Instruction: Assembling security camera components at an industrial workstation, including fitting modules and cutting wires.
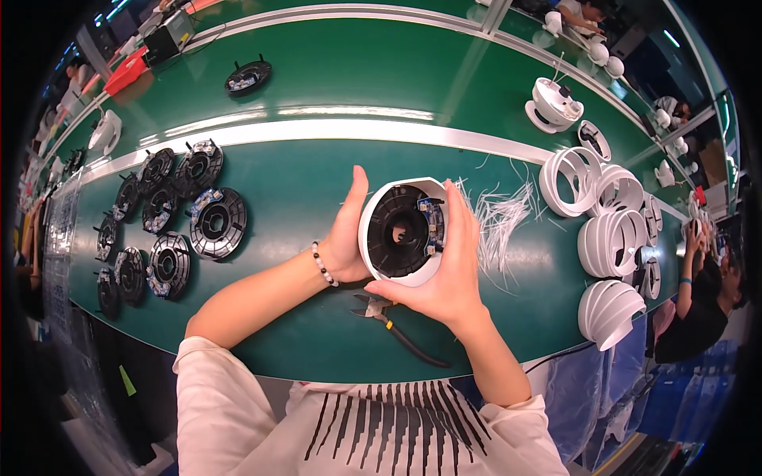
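Note:
Between my two hands is a round white plastic housing point(367, 242), tilted so its inside shows. A black ribbed disc point(389, 252) with a blue circuit board point(431, 226) at its right side sits within the housing's rim. My left hand point(343, 247) grips the left side, thumb pointing up and most fingers hidden behind. Around the right side and lower rim curves my right hand point(451, 287), its thumb along the bottom. Through the disc's centre hole a bit of skin shows. Just below lie side cutters point(406, 341) on the green bench, partly under my right thumb.
Several black discs with circuit boards point(218, 224) lie at the left. Thin white strips point(505, 226) are heaped right of my hands. White rings point(609, 244) stand stacked farther right. Beyond the pale strip point(317, 129) are another black disc point(248, 77) and a white assembly point(555, 107). A co-worker point(702, 309) sits at right.

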Demonstrator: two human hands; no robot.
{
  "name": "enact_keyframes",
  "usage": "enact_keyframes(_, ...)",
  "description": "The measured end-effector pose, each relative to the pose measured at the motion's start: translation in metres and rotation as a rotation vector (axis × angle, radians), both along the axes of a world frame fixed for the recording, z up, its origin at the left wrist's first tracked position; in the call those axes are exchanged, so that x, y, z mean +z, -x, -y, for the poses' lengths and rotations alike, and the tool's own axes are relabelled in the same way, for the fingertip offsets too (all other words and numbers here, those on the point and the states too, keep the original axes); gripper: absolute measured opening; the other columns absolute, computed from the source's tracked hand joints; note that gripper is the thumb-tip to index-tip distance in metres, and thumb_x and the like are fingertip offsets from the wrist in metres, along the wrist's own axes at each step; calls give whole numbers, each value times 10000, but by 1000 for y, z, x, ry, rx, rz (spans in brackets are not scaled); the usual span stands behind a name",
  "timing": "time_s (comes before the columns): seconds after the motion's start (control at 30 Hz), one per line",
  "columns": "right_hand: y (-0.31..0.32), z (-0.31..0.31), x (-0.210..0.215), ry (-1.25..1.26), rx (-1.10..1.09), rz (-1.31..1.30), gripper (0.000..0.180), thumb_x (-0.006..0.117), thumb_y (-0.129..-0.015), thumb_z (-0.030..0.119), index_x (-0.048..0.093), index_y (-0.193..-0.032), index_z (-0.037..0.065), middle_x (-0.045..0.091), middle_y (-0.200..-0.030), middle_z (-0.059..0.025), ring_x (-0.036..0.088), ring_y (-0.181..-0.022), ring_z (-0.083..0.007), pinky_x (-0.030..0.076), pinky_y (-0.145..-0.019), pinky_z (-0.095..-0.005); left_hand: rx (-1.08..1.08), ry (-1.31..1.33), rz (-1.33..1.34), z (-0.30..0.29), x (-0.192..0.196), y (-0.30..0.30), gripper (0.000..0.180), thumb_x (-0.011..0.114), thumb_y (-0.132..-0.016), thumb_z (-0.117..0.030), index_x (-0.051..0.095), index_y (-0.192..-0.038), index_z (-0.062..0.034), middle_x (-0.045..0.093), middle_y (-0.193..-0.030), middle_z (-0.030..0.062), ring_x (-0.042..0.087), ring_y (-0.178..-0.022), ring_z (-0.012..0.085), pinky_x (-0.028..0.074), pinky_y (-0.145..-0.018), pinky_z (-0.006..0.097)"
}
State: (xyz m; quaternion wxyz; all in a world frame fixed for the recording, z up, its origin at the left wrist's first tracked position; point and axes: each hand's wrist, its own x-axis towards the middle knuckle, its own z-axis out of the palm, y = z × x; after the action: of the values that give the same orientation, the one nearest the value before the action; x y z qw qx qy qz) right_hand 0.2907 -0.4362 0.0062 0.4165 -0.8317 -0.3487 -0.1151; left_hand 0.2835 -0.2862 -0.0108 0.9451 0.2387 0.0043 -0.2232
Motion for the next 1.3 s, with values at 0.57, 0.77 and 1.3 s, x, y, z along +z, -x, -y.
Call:
enact_keyframes(0.57, 2, -14, -6, -94, -129, 33, 1138, 774, -464, 383, 115, -1279, -62, 275, -1250, -235, 299, -1127, -367, 248, -935, -433, 260, -24, 61, 9, 18, 8, 421, 465, -773, -278, 473, -1084, 6, 554, -1014, 123, 558, -891, 208, 460, -799, 333)
enact_keyframes(0.77, -20, 0, -10, -132, -30, 62, 1047, 790, -486, 391, 233, -1284, 2, 276, -1304, -184, 291, -1185, -308, 246, -974, -390, 175, -52, -229, 0, 19, -29, 550, 393, -807, -462, 457, -1091, 5, 535, -1055, 155, 563, -898, 256, 458, -820, 387)
enact_keyframes(1.3, -118, 142, 11, 373, -727, 238, 327, 694, -616, 238, 588, -850, 34, 571, -803, -101, 523, -807, -281, 404, -708, -376, 342, -221, -94, -36, -2, -181, 423, 334, -867, -281, 331, -1172, 13, 395, -1198, 200, 390, -1126, 339, 274, -962, 523)
